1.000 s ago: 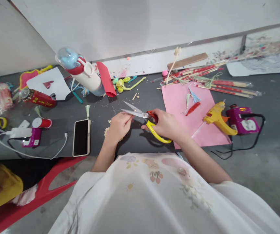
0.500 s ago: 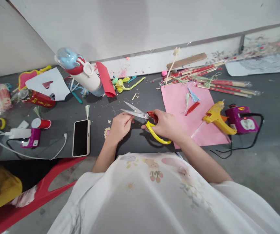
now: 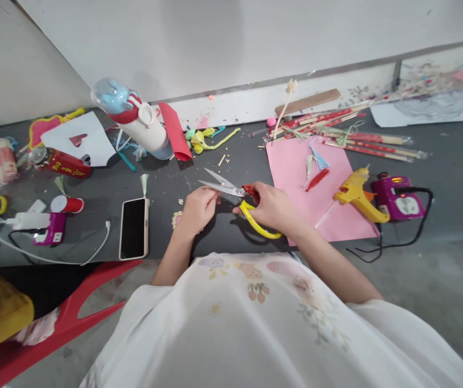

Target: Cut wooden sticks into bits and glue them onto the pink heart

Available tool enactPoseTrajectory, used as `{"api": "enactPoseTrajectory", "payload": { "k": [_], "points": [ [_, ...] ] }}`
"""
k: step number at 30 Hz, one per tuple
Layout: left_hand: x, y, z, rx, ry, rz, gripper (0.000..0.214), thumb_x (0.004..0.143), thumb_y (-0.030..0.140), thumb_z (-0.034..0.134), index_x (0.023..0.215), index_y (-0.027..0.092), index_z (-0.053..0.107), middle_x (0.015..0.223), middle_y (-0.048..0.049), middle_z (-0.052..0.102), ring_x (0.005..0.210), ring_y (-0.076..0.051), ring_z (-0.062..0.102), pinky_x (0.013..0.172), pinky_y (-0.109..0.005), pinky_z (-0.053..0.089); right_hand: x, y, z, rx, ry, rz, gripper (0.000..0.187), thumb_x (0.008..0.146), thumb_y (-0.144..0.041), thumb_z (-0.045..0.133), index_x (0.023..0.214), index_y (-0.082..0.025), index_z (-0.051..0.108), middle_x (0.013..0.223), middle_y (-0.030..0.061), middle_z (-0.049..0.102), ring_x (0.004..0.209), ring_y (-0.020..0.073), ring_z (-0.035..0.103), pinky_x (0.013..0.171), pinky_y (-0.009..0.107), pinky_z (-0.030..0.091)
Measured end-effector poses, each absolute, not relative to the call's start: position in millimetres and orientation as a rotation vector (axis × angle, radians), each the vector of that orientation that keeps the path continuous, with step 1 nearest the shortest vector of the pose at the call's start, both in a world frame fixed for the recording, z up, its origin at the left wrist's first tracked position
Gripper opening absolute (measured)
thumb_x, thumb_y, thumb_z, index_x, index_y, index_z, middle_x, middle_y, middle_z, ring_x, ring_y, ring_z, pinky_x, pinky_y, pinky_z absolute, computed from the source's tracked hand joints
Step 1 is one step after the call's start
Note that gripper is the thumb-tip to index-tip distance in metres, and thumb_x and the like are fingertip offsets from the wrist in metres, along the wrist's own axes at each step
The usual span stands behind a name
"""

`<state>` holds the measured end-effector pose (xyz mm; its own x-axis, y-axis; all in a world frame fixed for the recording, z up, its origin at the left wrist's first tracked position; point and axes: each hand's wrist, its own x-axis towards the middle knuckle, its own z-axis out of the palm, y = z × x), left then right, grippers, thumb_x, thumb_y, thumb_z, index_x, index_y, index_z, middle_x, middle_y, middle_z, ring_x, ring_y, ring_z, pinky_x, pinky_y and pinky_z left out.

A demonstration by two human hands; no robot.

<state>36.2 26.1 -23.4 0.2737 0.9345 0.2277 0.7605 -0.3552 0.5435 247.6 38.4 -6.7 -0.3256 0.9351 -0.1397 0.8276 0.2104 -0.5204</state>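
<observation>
The scissors (image 3: 224, 187) have a yellow handle loop and a red-orange part by the pivot. My right hand (image 3: 274, 209) is wrapped round the handles, and the blades stand apart, pointing left. My left hand (image 3: 200, 210) is pinched closed beside the lower blade. A tiny pale bit shows between the blades near those fingertips, but what the fingers hold is too small to make out. Small pale wooden pieces (image 3: 176, 219) lie on the table by my left wrist. More cut bits and a short stick (image 3: 221, 160) are scattered beyond the blades.
Pink paper (image 3: 296, 178) with tassels lies at right, near a yellow glue gun (image 3: 355, 194) and purple power socket (image 3: 399, 199). At left are a phone (image 3: 133, 229), a red can (image 3: 64, 163) and a bottle (image 3: 145, 126). A person's yellow clothing (image 3: 5, 312) shows at lower left.
The view has shifted very slightly. My hands and the scissors keep nearly the same pose, with the blades still apart.
</observation>
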Motion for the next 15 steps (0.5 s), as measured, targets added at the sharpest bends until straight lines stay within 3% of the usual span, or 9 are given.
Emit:
{"api": "enactPoseTrajectory", "payload": {
  "k": [4, 10, 15],
  "points": [
    [35.9, 25.9, -23.7, 2.205, 1.569, 0.714, 0.028, 0.090, 0.019, 0.043, 0.069, 0.018, 0.061, 0.072, -0.0040, 0.068, 0.074, -0.015, 0.063, 0.071, -0.026, 0.047, 247.1, 37.8, -8.3, -1.681, -2.266, 0.786, 0.045, 0.075, -0.057, 0.060, 0.096, -0.018, 0.057, 0.081, 0.0077, 0.067, 0.072, 0.0235, 0.063, 0.062, 0.030, 0.040],
    [34.2, 25.1, -25.3, 2.220, 1.441, 0.633, 0.027, 0.085, 0.011, 0.041, 0.071, 0.019, 0.062, 0.077, -0.0023, 0.070, 0.070, -0.014, 0.063, 0.071, -0.026, 0.047, 247.3, 38.0, -13.7, -1.512, -2.254, 0.742, 0.056, 0.073, -0.056, 0.064, 0.110, -0.015, 0.055, 0.100, 0.0118, 0.065, 0.090, 0.0262, 0.062, 0.074, 0.034, 0.044],
    [33.0, 25.0, -21.7, 2.230, 1.452, 0.625, 0.026, 0.085, 0.011, 0.040, 0.070, 0.019, 0.061, 0.078, -0.0025, 0.069, 0.071, -0.015, 0.062, 0.071, -0.026, 0.047, 246.9, 38.4, -10.1, -1.537, -2.284, 0.748, 0.052, 0.075, -0.056, 0.062, 0.107, -0.016, 0.056, 0.095, 0.0103, 0.066, 0.085, 0.0253, 0.063, 0.071, 0.033, 0.044]
  ]
}}
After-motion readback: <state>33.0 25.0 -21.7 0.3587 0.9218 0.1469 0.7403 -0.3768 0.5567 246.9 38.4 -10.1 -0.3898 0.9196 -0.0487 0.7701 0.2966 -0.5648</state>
